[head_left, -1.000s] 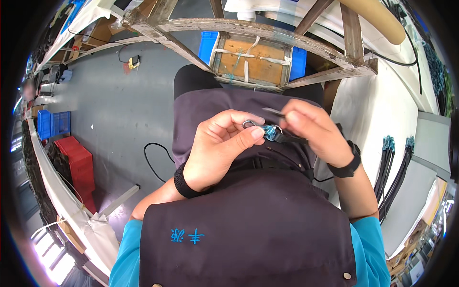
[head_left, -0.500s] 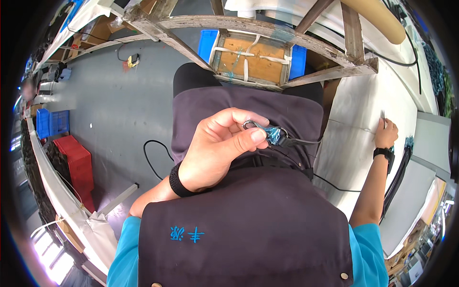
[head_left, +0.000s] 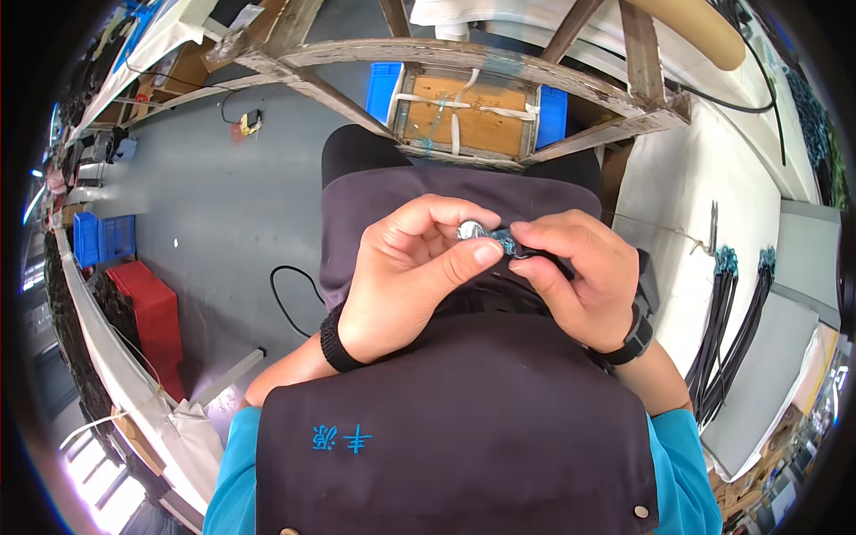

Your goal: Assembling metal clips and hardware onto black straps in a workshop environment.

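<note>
Above my lap, my left hand (head_left: pixel 406 276) pinches the metal ring end of a small clasp wrapped in shiny blue film (head_left: pixel 505 242) between thumb and fingers. Opposite it, my right hand (head_left: pixel 584 276) is closed on the other side of the wrapped clasp, where a dark strap joins it. The fingertips of both hands nearly meet and hide part of the clasp. On the white table to my right lies a thin pointed metal tool (head_left: pixel 714 227), apart from my hands. Near it hang dark straps (head_left: pixel 720 308) with blue-wrapped ends.
A second bunch of dark straps (head_left: pixel 760 308) hangs beside the first. Ahead stands a worn wooden frame (head_left: pixel 473 53) over a board-topped box (head_left: pixel 464 107) with blue bins. A red crate (head_left: pixel 147 321) and a blue crate (head_left: pixel 105 237) stand at left; a black cable (head_left: pixel 275 290) loops near my lap.
My right hand has let go of the pointed tool on the table and come left to grip the clasp. My left hand still holds its ring end.
</note>
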### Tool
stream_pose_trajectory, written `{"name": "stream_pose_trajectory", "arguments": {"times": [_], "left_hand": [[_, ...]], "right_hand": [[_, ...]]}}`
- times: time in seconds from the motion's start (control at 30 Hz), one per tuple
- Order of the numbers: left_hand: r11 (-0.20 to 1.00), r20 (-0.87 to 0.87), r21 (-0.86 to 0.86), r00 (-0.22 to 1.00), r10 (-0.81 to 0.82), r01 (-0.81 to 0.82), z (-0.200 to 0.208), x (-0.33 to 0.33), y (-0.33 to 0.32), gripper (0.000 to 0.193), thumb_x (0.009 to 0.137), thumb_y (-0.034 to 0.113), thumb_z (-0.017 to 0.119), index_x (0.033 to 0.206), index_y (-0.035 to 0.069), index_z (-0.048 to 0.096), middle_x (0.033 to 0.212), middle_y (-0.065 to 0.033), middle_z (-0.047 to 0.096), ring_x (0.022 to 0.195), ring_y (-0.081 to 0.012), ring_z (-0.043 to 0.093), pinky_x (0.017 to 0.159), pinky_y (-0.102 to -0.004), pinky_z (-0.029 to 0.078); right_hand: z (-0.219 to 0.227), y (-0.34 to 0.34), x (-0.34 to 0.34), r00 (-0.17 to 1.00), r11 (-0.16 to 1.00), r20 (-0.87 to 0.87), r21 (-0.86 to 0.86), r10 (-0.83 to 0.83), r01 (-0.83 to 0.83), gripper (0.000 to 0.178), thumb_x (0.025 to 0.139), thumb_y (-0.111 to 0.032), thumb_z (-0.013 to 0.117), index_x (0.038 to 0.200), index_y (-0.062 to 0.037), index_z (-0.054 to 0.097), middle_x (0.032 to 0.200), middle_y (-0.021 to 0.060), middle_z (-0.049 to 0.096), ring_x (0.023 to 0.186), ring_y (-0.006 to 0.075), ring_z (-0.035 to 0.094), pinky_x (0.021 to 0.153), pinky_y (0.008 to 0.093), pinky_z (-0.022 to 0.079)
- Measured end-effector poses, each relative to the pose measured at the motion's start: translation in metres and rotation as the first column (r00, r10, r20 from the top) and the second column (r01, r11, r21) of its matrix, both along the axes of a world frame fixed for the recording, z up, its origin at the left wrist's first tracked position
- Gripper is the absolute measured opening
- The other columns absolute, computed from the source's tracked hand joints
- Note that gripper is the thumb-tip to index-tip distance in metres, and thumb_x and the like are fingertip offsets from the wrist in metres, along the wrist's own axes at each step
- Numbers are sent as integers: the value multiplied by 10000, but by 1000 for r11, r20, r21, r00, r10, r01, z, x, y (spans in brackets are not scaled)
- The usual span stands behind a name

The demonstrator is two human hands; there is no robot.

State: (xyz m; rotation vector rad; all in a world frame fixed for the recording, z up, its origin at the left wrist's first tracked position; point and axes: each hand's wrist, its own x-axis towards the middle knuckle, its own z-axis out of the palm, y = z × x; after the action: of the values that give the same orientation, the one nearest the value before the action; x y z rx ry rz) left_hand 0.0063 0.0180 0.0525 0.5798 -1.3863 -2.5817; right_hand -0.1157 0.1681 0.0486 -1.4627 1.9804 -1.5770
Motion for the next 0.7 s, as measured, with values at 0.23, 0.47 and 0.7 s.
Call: {"name": "stream_pose_trajectory", "arguments": {"times": [0.23,0.47,0.7], "left_hand": [[659,-171,-749,940,-294,70,-4,-8,-24,109,784,34,715,856,-17,651,845,-79,620,722,-138,593,653,-261,483],[925,-162,-269,935,-317,267,-20,-14,-15,798,785,403,722,1368,-8,363,1280,-143,509,1083,-203,534,911,-320,392],[961,7,-212,983,-181,179,-38,0,-28,607,933,470,483,1297,-12,420,1166,-96,558,998,-164,545,866,-285,417]], "right_hand": [[-5,2,7,220,905,975,58,40,-421,337,986,-313,443,952,-20,606,744,48,619,542,69,525,497,189,391],[-7,37,-2,45,959,996,-57,72,-277,373,937,-321,546,1080,22,579,806,72,640,556,85,508,516,203,407],[47,187,-38,366,888,859,192,-358,417,420,942,-324,522,1202,6,543,851,-1,654,591,39,487,545,175,404]]}}
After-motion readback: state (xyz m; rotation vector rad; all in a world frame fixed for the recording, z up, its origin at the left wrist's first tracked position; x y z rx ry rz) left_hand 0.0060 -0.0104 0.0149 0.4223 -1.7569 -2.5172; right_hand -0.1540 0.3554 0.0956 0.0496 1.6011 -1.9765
